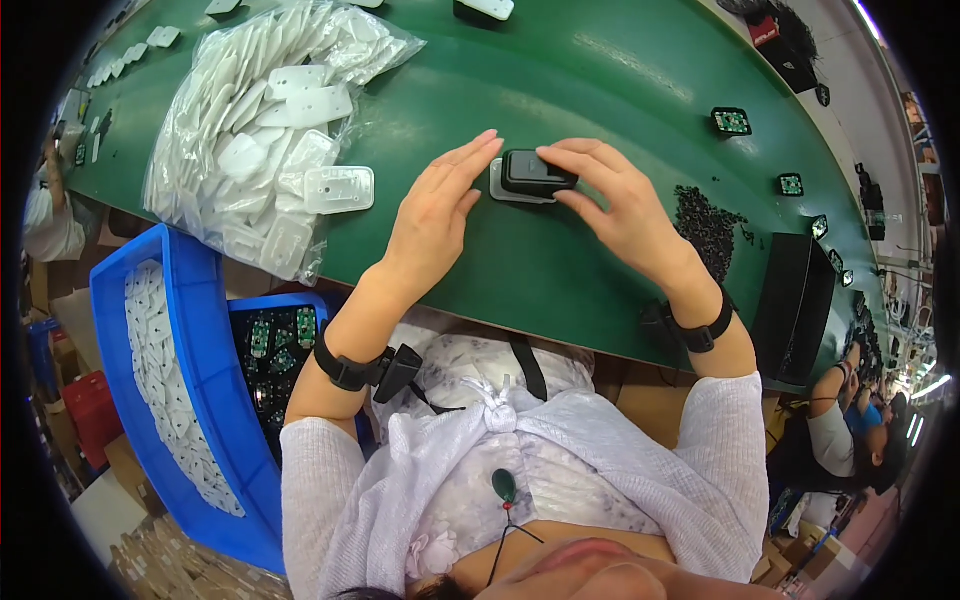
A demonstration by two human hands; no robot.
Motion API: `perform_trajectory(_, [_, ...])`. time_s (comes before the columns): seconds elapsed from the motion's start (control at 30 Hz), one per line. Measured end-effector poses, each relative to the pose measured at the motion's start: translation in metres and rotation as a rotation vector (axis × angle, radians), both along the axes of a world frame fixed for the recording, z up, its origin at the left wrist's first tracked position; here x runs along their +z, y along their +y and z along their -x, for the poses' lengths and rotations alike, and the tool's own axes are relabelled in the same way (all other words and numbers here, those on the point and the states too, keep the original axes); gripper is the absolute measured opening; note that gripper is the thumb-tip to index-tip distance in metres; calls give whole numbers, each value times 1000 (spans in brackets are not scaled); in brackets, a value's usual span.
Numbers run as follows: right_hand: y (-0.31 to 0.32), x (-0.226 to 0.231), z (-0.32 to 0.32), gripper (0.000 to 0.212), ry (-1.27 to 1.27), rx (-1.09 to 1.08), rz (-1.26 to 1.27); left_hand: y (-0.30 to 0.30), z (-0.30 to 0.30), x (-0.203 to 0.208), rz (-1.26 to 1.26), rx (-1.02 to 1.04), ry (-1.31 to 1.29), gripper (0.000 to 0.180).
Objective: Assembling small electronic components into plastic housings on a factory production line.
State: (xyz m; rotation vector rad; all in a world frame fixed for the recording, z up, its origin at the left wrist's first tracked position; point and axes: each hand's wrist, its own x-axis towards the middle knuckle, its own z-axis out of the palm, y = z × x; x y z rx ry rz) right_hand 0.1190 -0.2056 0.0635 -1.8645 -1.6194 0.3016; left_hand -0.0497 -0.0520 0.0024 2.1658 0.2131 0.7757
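Note:
A black rectangular plastic housing point(537, 172) lies over a white plastic plate point(497, 182) on the green table. My right hand point(625, 200) grips the housing from the right, thumb at its near edge and fingers on its top. My left hand point(432, 215) is open just left of the plate, with fingers stretched out and the fingertips close to the plate's far left corner. Whether those fingertips touch it I cannot tell. Left of that hand, a clear plastic bag point(390, 50) spills many white plates, one loose plate point(340, 190) lying at its edge.
Small black parts point(705, 230) lie heaped to the right, beside a black box point(797, 300). Circuit boards in black housings point(731, 122) stand along the far right. Blue bins point(150, 350) with white plates and circuit boards stand at the table's near left. Other people sit at both sides.

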Motion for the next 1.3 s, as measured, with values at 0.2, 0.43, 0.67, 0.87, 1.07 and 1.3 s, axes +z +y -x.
perform_trajectory(0.2, [8,-10,4,43,-58,29,39,1,6,-3,-156,-36,89,54])
perform_trajectory(0.43, [9,-17,8,45,-191,38,23,2,8,-7,-269,-38,142,56])
perform_trajectory(0.67, [6,-21,6,49,-214,26,3,-1,6,-1,-486,-1,170,53])
perform_trajectory(0.87, [17,-16,-20,41,207,37,93,-9,-14,-3,-468,149,137,48])
perform_trajectory(1.07, [4,-13,-5,49,971,-62,-104,-22,-19,16,719,47,218,28])
perform_trajectory(1.3, [10,1,-30,54,805,-142,-122,-35,-53,32,941,-40,91,33])
